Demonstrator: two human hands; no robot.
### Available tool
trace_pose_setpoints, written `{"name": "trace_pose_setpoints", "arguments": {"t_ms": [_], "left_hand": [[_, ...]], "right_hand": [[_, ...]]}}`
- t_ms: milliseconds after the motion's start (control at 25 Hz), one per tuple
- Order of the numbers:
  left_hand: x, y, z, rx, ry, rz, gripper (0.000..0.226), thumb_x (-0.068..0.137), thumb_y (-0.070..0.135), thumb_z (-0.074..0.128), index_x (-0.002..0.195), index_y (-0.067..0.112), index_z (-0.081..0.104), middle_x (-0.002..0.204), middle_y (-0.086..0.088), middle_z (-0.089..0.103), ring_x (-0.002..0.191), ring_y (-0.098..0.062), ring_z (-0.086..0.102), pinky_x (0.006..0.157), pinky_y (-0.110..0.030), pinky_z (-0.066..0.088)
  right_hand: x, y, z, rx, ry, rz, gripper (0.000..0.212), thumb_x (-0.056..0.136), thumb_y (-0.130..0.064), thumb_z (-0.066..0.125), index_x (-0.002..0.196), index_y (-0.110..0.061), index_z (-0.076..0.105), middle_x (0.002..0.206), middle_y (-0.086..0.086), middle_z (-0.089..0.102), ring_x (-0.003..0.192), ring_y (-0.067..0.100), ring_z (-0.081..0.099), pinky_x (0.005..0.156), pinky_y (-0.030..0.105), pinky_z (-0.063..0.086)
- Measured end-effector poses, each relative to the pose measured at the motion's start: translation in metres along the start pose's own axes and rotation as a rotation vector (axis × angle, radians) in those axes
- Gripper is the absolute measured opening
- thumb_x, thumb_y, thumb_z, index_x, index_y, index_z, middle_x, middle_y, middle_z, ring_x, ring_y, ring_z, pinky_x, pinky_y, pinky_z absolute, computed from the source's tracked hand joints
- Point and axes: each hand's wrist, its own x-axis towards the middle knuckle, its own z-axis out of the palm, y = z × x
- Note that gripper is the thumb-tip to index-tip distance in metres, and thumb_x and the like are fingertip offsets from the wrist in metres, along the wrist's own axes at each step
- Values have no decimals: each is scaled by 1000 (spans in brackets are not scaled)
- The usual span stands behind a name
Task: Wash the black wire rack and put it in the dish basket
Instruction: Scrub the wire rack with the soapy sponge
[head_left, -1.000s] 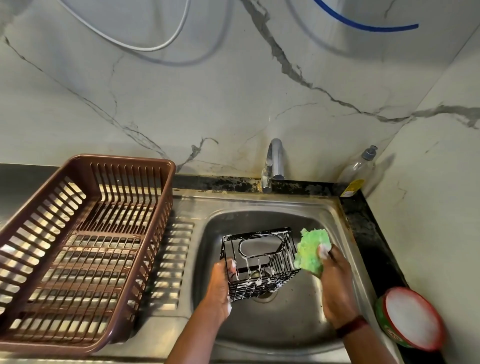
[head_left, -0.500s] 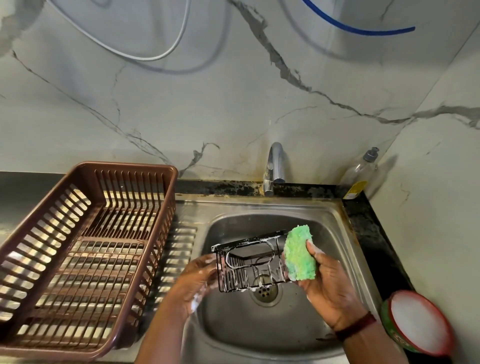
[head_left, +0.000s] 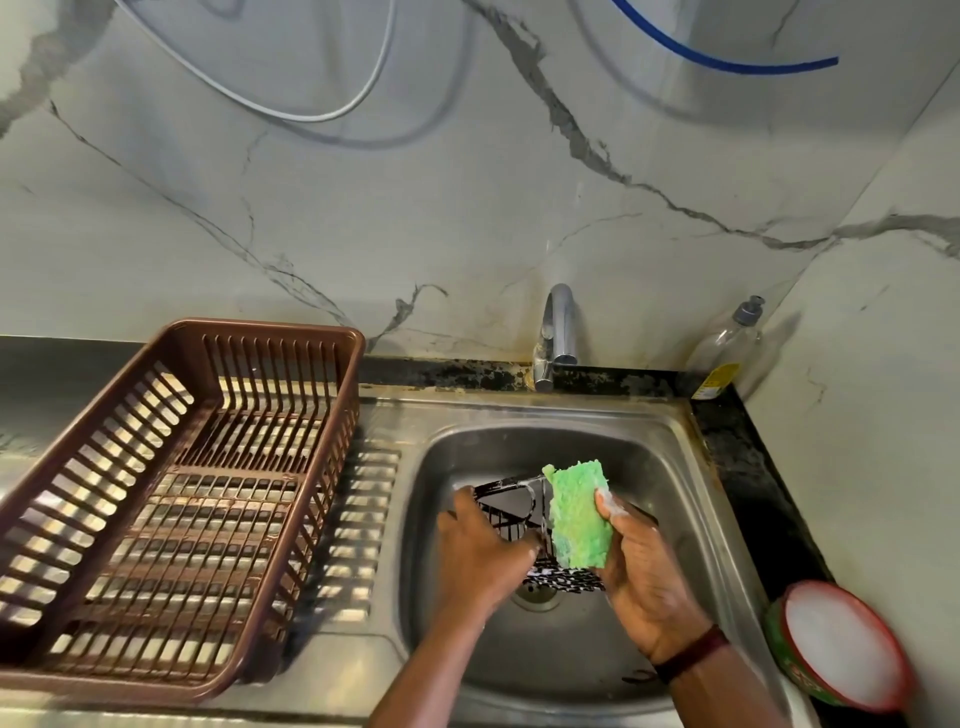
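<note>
Holding the black wire rack (head_left: 511, 519) over the sink (head_left: 675, 467) bowl, above the drain (head_left: 537, 595), tilted, soapy. Left hand (head_left: 480, 551) has its grip closed on the rack's near-left side. Right hand (head_left: 641, 577) has its grip clamped on a green sponge (head_left: 576, 514), sponge pressed against the rack's right edge.

Rack sits roughly mid-bowl; bare steel shows all round it, more toward the back wall of the bowl than toward the front, where both forearms come in. Tap (head_left: 558, 332) stands at the back rim, spout clear of the rack.

Brown dish basket (head_left: 182, 332) is on the drainboard to the left, nothing in it, open top. Its right wall runs just beside the bowl's left rim, only a strip of ribbed steel between them.

Right side is tighter: narrow black worktop (head_left: 737, 441) strip against the side wall, clear bottle (head_left: 727, 348) in the back corner, red-rimmed tub (head_left: 841, 644) of white stuff near the right wrist, close to the sink's front-right corner.
</note>
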Motion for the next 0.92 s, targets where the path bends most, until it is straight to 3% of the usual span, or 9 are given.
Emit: {"name": "trace_pose_setpoints", "arguments": {"t_ms": [80, 280, 400, 520, 600, 680, 760, 840, 920], "left_hand": [[5, -2, -1, 38, 46, -14, 86, 81, 31, 77, 148, 16, 25, 139, -12, 34, 113, -24, 44, 81, -24, 37], [18, -11, -4, 49, 94, -91, 89, 74, 30, 77, 148, 23, 27, 140, -14, 26, 135, -36, 24, 106, -45, 37], [23, -16, -5, -72, 111, -122, 91, 59, 38, 71, 143, 30, 37, 135, -13, 48, 121, -34, 50, 103, -49, 47], [26, -23, -3, -253, 203, -177, 86, 52, 32, 65, 136, 35, 47, 119, -6, 64, 95, -24, 65, 84, -46, 59], [20, -20, -10, -336, 207, -164, 76, 58, 20, 68, 131, 35, 51, 105, -3, 69, 84, -21, 68, 74, -39, 60], [21, -20, -15, -399, 177, -150, 71, 66, 4, 69, 126, 39, 52, 93, -3, 71, 71, -19, 67, 58, -30, 54], [26, -21, -19, -452, 164, -157, 78, 63, 6, 66, 130, 43, 52, 106, -10, 69, 71, -19, 65, 53, -28, 49], [29, -20, -20, -508, 151, -161, 80, 67, 2, 63, 137, 40, 52, 113, -14, 66, 71, -18, 61, 53, -27, 49], [26, -15, -21, -532, 152, -145, 73, 80, -11, 59, 140, 31, 54, 100, -8, 69, 66, -14, 57, 50, -23, 49]], "right_hand": [[-4, 4, 1, 8, -19, 4, 30, 97, -19, 45, 106, -9, 72, 108, 16, 71, 93, 23, 71, 69, 30, 58], [-7, 13, 8, 23, -62, 32, 30, 97, -19, 47, 113, -7, 69, 113, 16, 69, 102, 27, 68, 77, 33, 58], [-6, 12, 12, 18, -93, 28, 27, 97, -16, 48, 108, -9, 71, 111, 14, 71, 102, 24, 68, 77, 31, 58], [-10, 9, 10, -98, -83, -49, 26, 94, -16, 50, 113, -7, 66, 109, 13, 72, 100, 27, 69, 80, 36, 58], [-10, 7, -11, -180, 68, -152, 25, 91, -18, 55, 110, -7, 67, 102, 12, 73, 93, 28, 71, 79, 42, 58], [-2, 7, -48, -351, 346, -231, 18, 92, -21, 60, 97, -8, 71, 94, 11, 74, 87, 30, 70, 79, 46, 57], [12, 11, -86, -706, 613, -210, 25, 93, -20, 59, 74, -8, 67, 80, 12, 71, 80, 33, 66, 76, 46, 54], [26, 22, -104, -922, 679, -163, 36, 94, -16, 58, 58, -12, 57, 64, 7, 63, 68, 27, 61, 62, 36, 49], [32, 30, -104, -1043, 656, -157, 37, 95, -17, 57, 58, -15, 56, 61, 1, 60, 61, 17, 55, 52, 26, 37]]}}
